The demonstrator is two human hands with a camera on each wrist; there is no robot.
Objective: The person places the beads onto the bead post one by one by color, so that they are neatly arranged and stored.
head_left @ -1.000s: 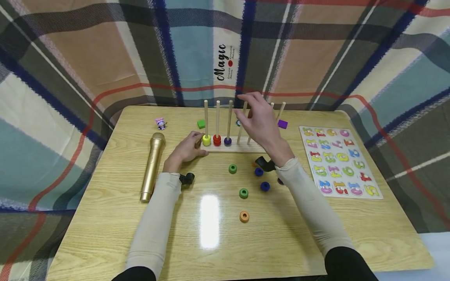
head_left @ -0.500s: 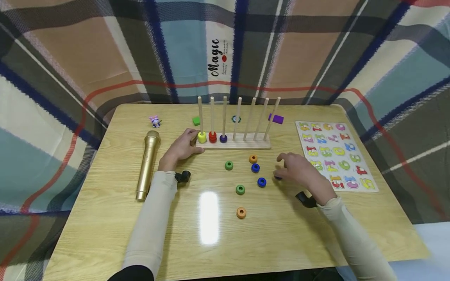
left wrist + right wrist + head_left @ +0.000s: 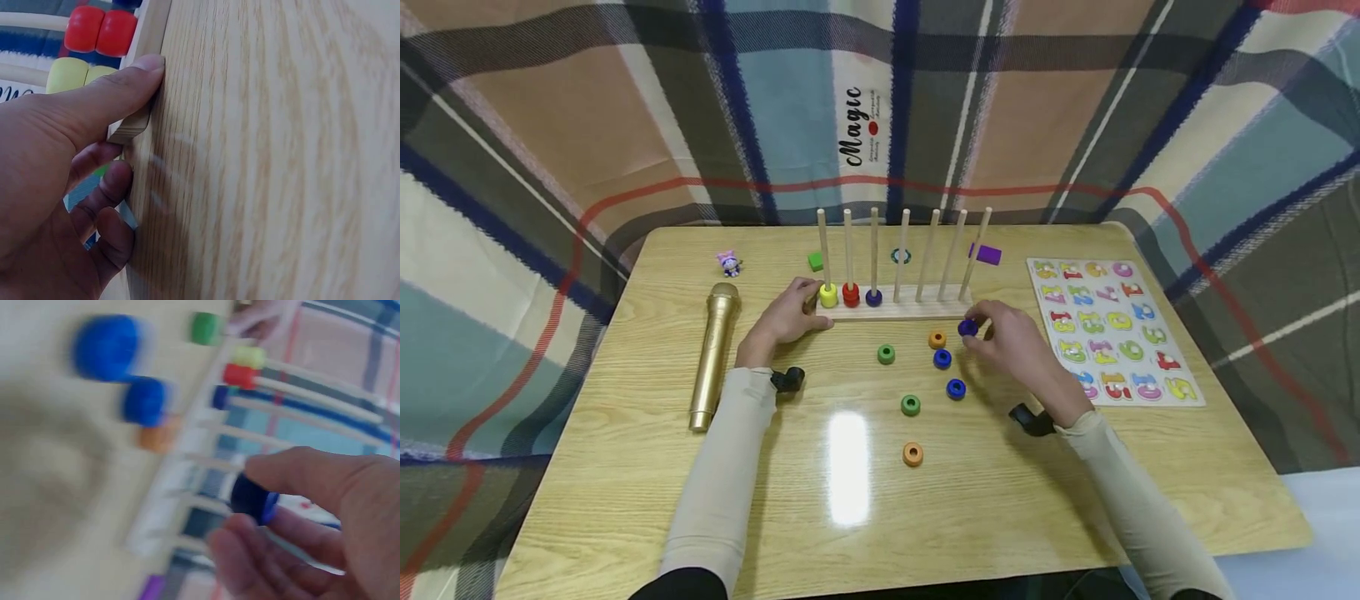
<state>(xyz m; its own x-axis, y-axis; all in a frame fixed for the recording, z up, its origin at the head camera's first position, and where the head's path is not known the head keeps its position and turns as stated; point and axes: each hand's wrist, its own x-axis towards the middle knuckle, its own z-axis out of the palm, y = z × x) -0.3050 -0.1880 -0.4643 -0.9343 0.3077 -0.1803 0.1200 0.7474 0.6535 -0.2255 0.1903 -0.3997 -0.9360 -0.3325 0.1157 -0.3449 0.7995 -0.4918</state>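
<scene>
A wooden peg stand with a row of upright pegs stands toward the back of the table. Yellow beads, red beads and a dark blue bead sit low on its three leftmost pegs. My left hand grips the left end of the base, the thumb along its front edge. In front of the stand's right end, my right hand pinches another dark blue bead between thumb and fingers, raised off the table in the right wrist view.
Loose on the table lie blue beads, green beads and orange beads. A gold microphone lies at left, a small figurine behind it. A letter puzzle board lies at right. Green and purple blocks sit behind the stand.
My right hand has gone from over the stand's pegs down to the table at right, picked up a dark blue bead and brought it back toward the stand. My left hand stays on the base.
</scene>
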